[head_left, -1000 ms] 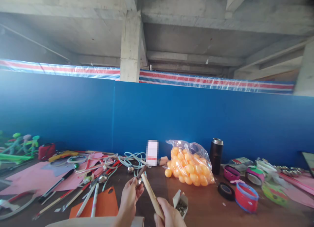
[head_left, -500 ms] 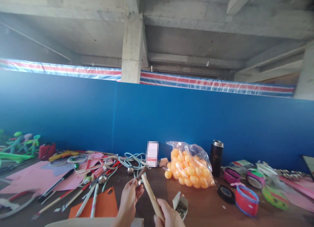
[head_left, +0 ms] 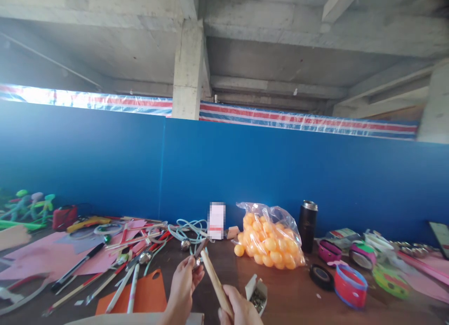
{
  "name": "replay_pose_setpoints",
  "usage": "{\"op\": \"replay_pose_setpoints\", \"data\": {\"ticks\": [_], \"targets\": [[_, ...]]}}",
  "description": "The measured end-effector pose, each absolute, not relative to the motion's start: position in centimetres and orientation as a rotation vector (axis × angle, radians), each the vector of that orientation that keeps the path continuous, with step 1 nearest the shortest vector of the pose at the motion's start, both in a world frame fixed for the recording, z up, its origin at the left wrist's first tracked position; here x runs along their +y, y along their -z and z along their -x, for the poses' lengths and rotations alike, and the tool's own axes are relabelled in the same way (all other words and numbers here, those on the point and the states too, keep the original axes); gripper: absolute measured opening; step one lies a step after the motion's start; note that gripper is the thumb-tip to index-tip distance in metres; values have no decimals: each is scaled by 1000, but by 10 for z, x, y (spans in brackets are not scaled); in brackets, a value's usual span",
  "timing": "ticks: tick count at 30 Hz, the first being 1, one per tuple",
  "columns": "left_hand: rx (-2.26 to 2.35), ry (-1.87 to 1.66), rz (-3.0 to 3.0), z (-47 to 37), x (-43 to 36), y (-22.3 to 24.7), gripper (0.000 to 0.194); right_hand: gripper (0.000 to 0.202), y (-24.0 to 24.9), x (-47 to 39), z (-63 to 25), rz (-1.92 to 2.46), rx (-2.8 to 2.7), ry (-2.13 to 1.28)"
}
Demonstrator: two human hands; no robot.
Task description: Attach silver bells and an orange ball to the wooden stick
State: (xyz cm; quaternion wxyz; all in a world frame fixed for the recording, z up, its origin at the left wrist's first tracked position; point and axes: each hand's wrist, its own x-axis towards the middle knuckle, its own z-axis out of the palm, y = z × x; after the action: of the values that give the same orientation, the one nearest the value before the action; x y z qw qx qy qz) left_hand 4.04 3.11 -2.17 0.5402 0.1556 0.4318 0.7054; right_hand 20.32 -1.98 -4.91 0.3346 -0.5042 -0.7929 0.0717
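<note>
My left hand (head_left: 184, 283) pinches a dark brown strip (head_left: 200, 246) that points up and away. A shiny silver bell (head_left: 197, 264) sits at its fingertips, against the strip; whether the two are joined I cannot tell. My right hand (head_left: 238, 306) is wrapped round a pale wooden stick (head_left: 215, 278), held tilted with its upper end close to the bell. Just right of that hand stands a small open white box (head_left: 260, 294) of small metal pieces. Another silver bell (head_left: 185, 244) lies on the table behind my left hand.
An orange sheet (head_left: 150, 292), pink paper (head_left: 31, 257), sticks and pale cords (head_left: 189, 229) lie to the left. A bag of orange balls (head_left: 270, 241), a black bottle (head_left: 308, 227), black tape (head_left: 321, 277) and a red-blue band (head_left: 351, 287) are to the right. A blue partition (head_left: 245, 170) stands behind.
My view has shifted slightly to the right. Both hands keep nearly the same pose, stick and strip still held. A beige shape has appeared at the far left edge.
</note>
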Motion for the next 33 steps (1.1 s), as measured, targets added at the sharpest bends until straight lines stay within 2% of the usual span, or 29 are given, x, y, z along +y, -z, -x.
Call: {"op": "replay_pose_setpoints", "data": {"ticks": [14,33], "targets": [[1021,-1668,-418,-38,34,24,5,41,4,-46,-198,1340,-2065,-325],[1043,-1664,-415,-37,37,31,6,42,8,-45,-199,1353,-2081,-315]]}}
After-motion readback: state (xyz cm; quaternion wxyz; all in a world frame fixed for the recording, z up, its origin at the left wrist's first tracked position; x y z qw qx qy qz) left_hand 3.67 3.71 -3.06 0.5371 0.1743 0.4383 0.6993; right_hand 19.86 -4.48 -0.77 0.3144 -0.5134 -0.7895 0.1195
